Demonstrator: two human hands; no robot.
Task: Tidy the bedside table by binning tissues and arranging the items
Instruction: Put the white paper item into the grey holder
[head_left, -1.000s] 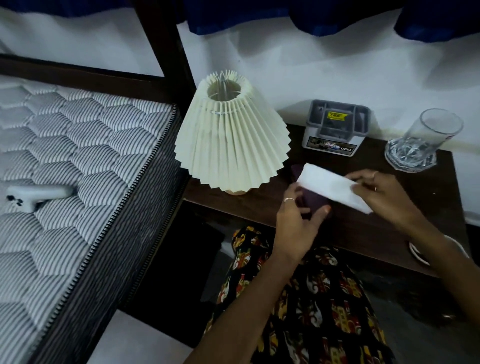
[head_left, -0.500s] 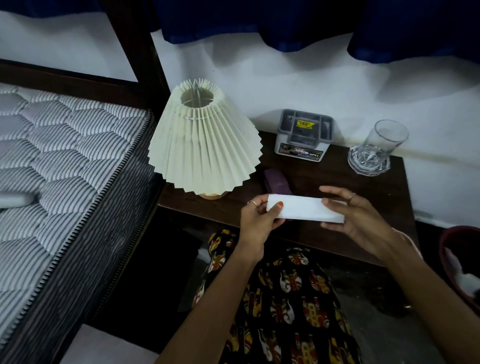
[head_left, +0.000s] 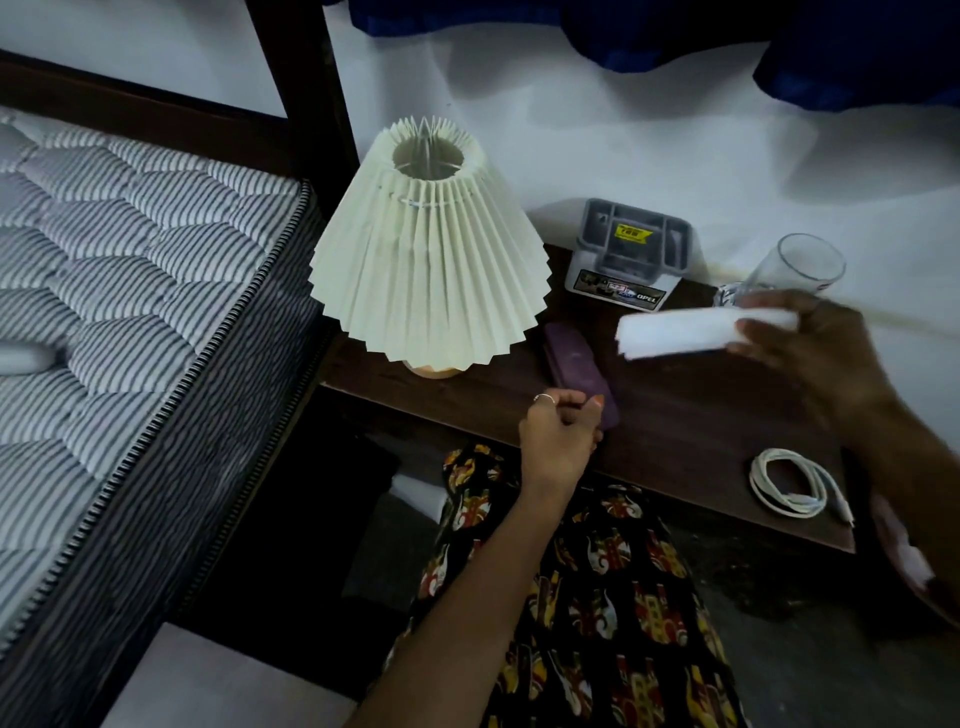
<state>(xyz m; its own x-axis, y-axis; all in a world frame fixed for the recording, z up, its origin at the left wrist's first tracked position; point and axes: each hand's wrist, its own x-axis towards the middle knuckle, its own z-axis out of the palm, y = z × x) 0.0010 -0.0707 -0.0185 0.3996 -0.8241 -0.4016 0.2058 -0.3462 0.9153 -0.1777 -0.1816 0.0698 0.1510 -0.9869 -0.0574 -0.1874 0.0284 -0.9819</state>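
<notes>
The right hand (head_left: 815, 348) pinches a folded tissue (head_left: 696, 332) above the bench (head_left: 675, 415), close in front of the glass (head_left: 784, 270); the left hand (head_left: 558, 431), loosely curled, holds nothing beside the purple case (head_left: 576, 371). A careless swing toward the bin could tip the glass.

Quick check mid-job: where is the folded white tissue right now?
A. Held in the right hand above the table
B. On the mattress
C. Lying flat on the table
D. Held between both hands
A. The right hand alone pinches the folded tissue above the bedside table, while the left hand is by the purple case.
</notes>
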